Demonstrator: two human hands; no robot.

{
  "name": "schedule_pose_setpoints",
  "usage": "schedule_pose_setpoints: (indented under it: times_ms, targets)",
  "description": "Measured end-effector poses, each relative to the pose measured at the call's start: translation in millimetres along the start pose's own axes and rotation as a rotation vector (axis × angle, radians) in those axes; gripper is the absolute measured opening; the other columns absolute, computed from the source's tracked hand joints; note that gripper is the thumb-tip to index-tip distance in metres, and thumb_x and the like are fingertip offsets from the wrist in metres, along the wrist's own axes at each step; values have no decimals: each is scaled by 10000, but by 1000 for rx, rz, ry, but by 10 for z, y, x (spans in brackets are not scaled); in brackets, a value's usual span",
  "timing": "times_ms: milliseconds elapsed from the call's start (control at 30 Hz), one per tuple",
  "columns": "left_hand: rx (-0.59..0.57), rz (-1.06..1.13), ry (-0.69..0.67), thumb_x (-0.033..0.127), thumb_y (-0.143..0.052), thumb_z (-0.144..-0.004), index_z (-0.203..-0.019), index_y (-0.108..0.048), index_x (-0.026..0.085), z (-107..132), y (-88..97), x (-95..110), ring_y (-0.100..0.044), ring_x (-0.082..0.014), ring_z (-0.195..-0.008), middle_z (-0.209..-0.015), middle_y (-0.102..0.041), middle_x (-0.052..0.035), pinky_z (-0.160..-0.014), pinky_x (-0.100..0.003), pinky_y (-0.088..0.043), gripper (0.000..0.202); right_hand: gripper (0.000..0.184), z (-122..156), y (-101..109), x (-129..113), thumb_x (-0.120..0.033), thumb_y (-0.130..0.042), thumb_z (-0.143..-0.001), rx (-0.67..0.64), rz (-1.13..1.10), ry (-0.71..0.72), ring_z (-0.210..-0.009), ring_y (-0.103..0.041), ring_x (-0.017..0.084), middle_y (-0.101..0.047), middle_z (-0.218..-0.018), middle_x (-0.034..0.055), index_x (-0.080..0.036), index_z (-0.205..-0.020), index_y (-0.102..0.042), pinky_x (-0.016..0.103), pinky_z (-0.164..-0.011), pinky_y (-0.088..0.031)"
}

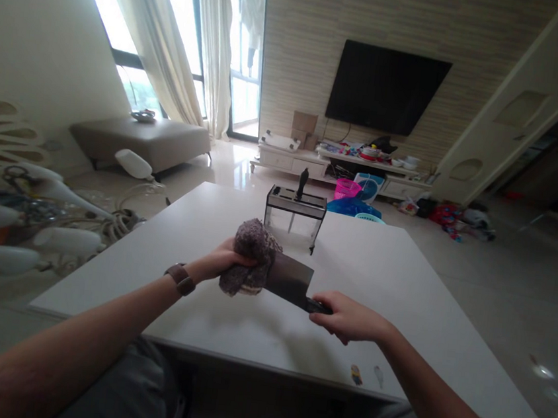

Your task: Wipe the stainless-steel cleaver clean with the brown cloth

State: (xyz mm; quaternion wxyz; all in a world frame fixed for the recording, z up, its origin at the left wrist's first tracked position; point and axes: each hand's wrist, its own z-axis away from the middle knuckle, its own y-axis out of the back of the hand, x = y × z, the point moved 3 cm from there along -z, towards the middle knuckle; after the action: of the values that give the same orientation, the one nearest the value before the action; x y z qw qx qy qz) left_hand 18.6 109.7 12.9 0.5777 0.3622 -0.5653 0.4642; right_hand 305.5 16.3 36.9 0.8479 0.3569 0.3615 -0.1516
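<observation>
A cleaver [291,279] is held above the white table, its broad blade pointing left. My right hand [347,317] is closed around its dark handle. My left hand [226,258] grips a fuzzy grey-brown cloth [249,252], which is wrapped over the far end of the blade and hides it. Just beyond the blade stands a clear-sided knife block [294,212] with a dark top. One black-handled tool [303,183] sticks up out of its top.
The white table [428,311] spreads under both hands, with two small stickers [356,375] near its front edge. White lamp parts and cables [71,240] crowd the left side. A low cabinet [293,164] and baskets [347,189] stand beyond.
</observation>
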Motion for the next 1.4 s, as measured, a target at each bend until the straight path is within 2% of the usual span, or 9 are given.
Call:
schedule_pose_setpoints:
  times_ms: [167, 500, 600, 800, 1033, 1400]
  targets:
    - [57, -53, -50, 263, -939, -455, -972, -757, 116, -62, -21, 50, -723, -334, -934, -972, -777, -111, -899, -474, -574, 568, 215, -43, 25, -27, -378, -523, -908, 73, 137, 17, -449, -541, 102, -536, -683, -6, -166, -915, -557, 194, -381, -416]
    - [88, -90, -96, 270, -935, -452, -973, -754, 121, -115, -28, 131, -713, -327, -960, -999, -774, -95, -899, -464, -573, 572, 181, -26, 57, -158, -330, -518, -916, 148, 235, -1, -490, -538, 90, -590, -758, 29, -156, -907, -568, 197, -441, -371]
    - [77, -100, -99, 273, -932, -465, -971, -755, 124, -109, -39, 113, -711, -324, -966, -1000, -774, -93, -903, -462, -572, 556, 190, -15, 59, -137, -338, -520, -913, 151, 250, 3, -491, -543, 90, -599, -787, 36, -156, -923, -573, 199, -440, -374]
    - [-1, -15, -49, 225, -924, -468, -984, -742, 131, -77, -33, 82, -719, -319, -947, -986, -776, -94, -874, -445, -589, 556, 198, 21, 41, -128, -359, -501, -918, 91, 209, 2, -467, -552, 107, -568, -720, 11, -167, -900, -546, 202, -416, -377]
    - [-25, -1, 12, 202, -909, -479, -929, -747, 140, -20, -1, 123, -724, -324, -922, -930, -780, -80, -863, -438, -598, 482, 212, 59, 63, -235, -352, -554, -892, 162, 285, 92, -521, -520, 96, -565, -672, -3, -174, -779, -532, 207, -490, -349]
    - [10, -41, -53, 236, -931, -457, -983, -749, 132, -90, -21, 99, -708, -343, -993, -1011, -774, -105, -922, -467, -570, 566, 184, 19, 67, -207, -333, -564, -894, 198, 359, 68, -567, -533, 114, -610, -701, 21, -172, -806, -565, 223, -532, -345]
